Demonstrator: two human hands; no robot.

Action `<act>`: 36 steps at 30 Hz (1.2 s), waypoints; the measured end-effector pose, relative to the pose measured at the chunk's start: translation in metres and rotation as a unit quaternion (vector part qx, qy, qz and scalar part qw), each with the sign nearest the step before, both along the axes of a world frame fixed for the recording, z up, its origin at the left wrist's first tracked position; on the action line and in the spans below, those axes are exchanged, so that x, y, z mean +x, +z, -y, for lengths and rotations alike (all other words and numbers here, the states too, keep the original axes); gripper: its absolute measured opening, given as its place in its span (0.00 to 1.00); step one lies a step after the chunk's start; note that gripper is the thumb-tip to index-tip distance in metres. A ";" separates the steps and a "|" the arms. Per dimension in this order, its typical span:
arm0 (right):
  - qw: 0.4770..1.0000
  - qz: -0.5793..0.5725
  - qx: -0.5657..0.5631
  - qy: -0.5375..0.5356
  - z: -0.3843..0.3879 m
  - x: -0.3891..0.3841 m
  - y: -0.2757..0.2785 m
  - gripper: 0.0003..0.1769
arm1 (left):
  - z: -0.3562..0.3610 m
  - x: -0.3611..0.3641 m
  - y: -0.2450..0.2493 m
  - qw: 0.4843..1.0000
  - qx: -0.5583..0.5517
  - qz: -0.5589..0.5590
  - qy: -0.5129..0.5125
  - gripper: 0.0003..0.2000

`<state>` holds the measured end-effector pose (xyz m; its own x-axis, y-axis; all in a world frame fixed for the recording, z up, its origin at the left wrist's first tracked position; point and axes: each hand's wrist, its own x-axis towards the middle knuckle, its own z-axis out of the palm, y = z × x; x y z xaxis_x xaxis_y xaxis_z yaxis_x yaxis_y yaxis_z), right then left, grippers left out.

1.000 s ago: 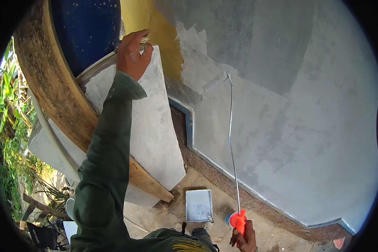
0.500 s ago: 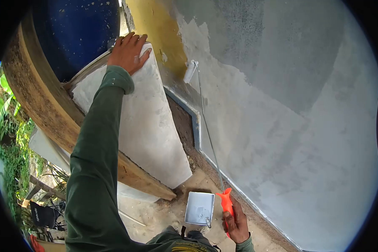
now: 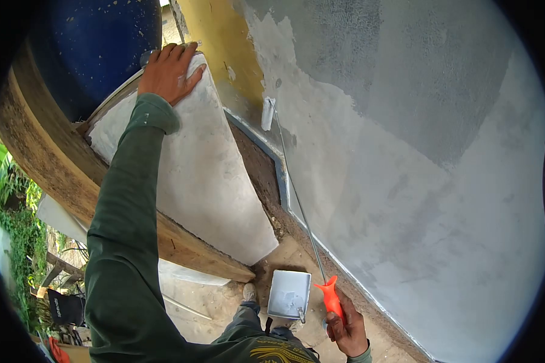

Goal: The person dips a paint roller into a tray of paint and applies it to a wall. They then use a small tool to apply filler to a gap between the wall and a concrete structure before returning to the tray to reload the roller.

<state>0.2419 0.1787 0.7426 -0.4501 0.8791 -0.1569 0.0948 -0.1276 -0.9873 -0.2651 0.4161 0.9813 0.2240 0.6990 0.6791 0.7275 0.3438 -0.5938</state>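
Right hand (image 3: 349,330), lower right of centre: fingers wrapped closed round orange handle (image 3: 331,299) of roller. Thin metal rod runs up from handle; white roller cover (image 3: 267,116) sits just above frame centre, near lower edge of yellow patch (image 3: 227,42) on grey wall (image 3: 418,206); contact with wall hard to tell. Left hand (image 3: 168,74), upper left: fingers loosely extended, thumb apart, resting over top of pale slab (image 3: 203,163). Paint tray (image 3: 289,290) on ground, bottom centre.
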 end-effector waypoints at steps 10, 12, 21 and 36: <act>0.999 0.016 -0.007 -0.031 0.007 -0.007 0.001 0.32 | -0.003 -0.008 -0.001 1.000 0.000 -0.009 -0.004 0.28; 0.999 0.010 -0.012 -0.037 0.005 -0.013 0.000 0.32 | -0.004 -0.009 -0.001 1.000 -0.001 -0.013 -0.004 0.28; 0.991 0.095 0.090 -0.026 -0.053 -0.074 -0.013 0.30 | -0.007 -0.014 -0.004 0.999 0.011 -0.034 -0.005 0.26; 0.994 0.048 -0.012 -0.093 0.017 -0.010 -0.004 0.30 | -0.011 -0.024 -0.008 0.998 0.026 -0.046 -0.018 0.25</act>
<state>0.2315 0.1615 0.7382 -0.2619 0.9412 -0.2132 0.1615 -0.1751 -0.9712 -0.2891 0.4267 0.9731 0.3114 0.6534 0.6900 0.6834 0.3505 -0.6403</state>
